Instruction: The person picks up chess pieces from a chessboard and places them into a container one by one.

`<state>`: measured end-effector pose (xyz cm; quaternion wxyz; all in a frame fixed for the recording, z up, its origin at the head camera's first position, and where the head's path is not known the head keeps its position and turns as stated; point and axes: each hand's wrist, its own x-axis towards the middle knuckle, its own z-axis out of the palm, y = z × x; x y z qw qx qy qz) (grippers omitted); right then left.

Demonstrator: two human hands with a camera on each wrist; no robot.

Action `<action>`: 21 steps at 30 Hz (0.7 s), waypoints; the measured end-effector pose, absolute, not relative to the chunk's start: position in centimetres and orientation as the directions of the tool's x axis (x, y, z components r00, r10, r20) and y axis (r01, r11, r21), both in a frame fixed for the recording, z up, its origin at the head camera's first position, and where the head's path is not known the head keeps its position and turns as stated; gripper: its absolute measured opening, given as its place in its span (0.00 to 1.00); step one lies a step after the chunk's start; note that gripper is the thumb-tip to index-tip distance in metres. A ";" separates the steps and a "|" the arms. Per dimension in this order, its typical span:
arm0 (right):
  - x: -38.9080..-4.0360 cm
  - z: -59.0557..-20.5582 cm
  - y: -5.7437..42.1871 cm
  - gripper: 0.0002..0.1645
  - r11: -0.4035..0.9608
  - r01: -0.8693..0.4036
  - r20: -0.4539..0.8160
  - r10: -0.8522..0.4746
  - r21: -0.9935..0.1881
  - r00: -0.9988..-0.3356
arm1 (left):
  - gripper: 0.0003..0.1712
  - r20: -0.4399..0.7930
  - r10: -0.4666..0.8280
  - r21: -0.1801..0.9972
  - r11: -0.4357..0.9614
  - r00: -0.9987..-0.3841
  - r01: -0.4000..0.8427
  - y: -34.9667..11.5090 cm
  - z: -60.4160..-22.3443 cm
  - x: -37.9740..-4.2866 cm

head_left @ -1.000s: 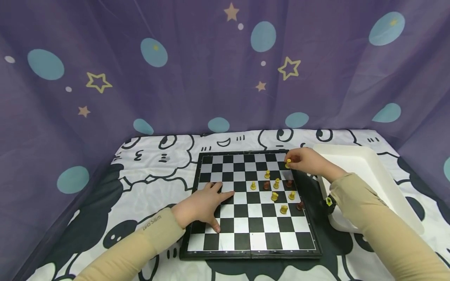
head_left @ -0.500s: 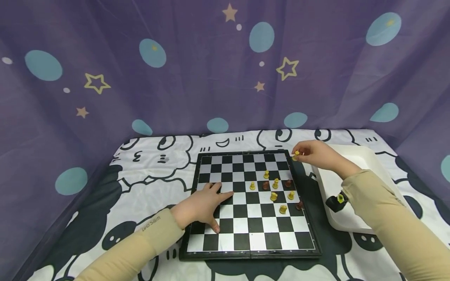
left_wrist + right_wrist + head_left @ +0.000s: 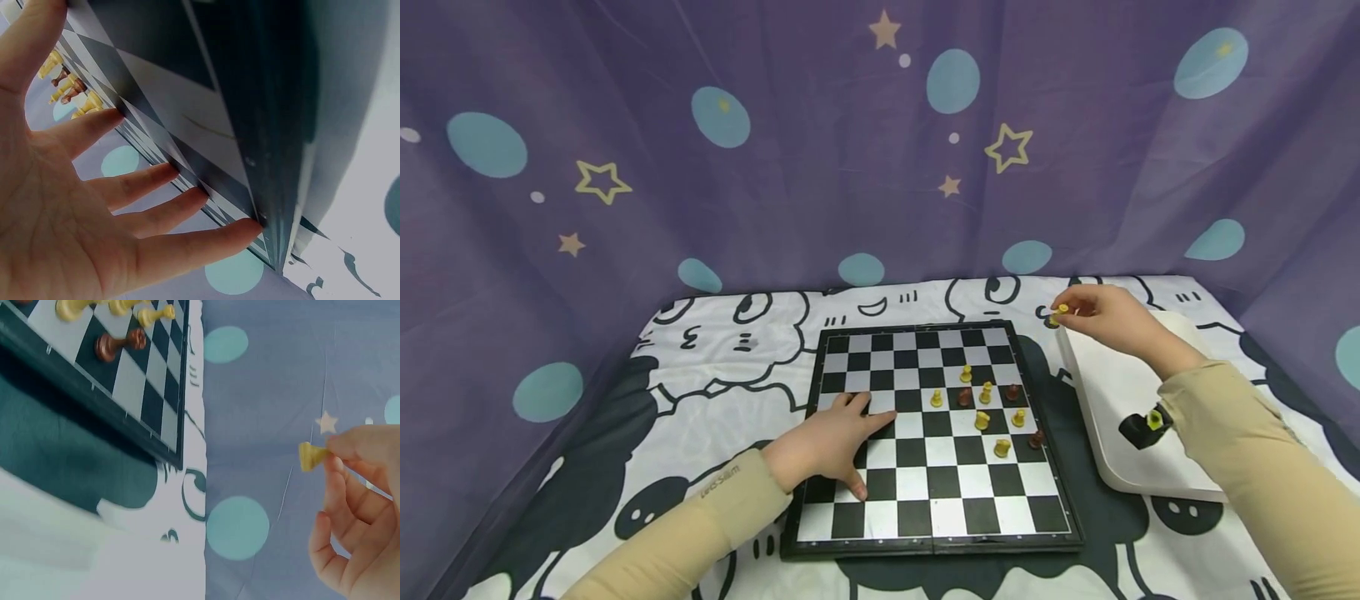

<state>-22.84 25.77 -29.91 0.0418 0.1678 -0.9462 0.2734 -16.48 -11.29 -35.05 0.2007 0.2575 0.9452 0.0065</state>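
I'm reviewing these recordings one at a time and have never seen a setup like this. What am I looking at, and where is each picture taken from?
There is no machine here: a person works bare-handed. One camera, worn on the head, looks forward and down; the other two, one on each wrist, look at that hand's work. A checkered board lies on a patterned cloth, with yellow pieces and red-brown pieces on its right half. To its right is a white tray. The left hand is spread over the board's left side. The right hand pinches a small yellow piece between thumb and fingers.
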 end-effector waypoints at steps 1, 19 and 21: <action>-22.8 -29.9 26.0 0.11 0.797 -0.334 0.173 -0.285 -0.503 -0.943 | 0.62 -0.377 0.490 0.118 0.867 -0.786 0.484 -11.3 -35.1 -16.5; -24.4 -33.8 31.1 0.16 0.830 -0.206 0.169 -0.137 -0.518 -0.976 | 0.63 -0.369 0.496 0.120 0.864 -0.786 0.489 -11.4 -35.3 -16.6; -24.6 -34.3 31.5 0.16 0.834 -0.189 0.159 -0.124 -0.519 -0.980 | 0.62 -0.366 0.498 0.121 0.863 -0.786 0.490 -11.4 -35.2 -16.5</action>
